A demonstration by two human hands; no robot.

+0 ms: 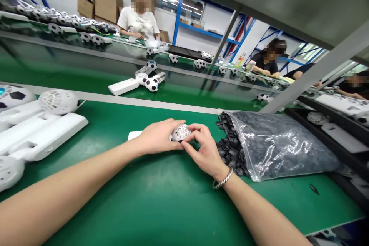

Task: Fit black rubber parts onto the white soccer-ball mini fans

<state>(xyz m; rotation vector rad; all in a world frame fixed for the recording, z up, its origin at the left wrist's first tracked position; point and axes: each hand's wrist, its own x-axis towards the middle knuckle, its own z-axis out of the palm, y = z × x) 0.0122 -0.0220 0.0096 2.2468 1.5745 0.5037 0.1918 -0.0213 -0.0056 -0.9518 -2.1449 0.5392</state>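
My left hand (157,137) is wrapped round a white toy with a round lattice head (180,132); its flat white handle (135,135) sticks out to the left on the green bench (161,207). The fingers of my right hand (203,149) pinch against the lattice head from the right, perhaps with a small dark piece under them. A clear plastic bag (276,146) full of small black pieces lies just right of my hands, and several pieces spill from its open mouth (229,150).
Several white toys with lattice heads (43,130) lie at the left edge. Football-patterned finished toys (150,82) sit on the green conveyor behind. Three people work at the far side. A grey shelf and slanted post (311,73) hang over the right.
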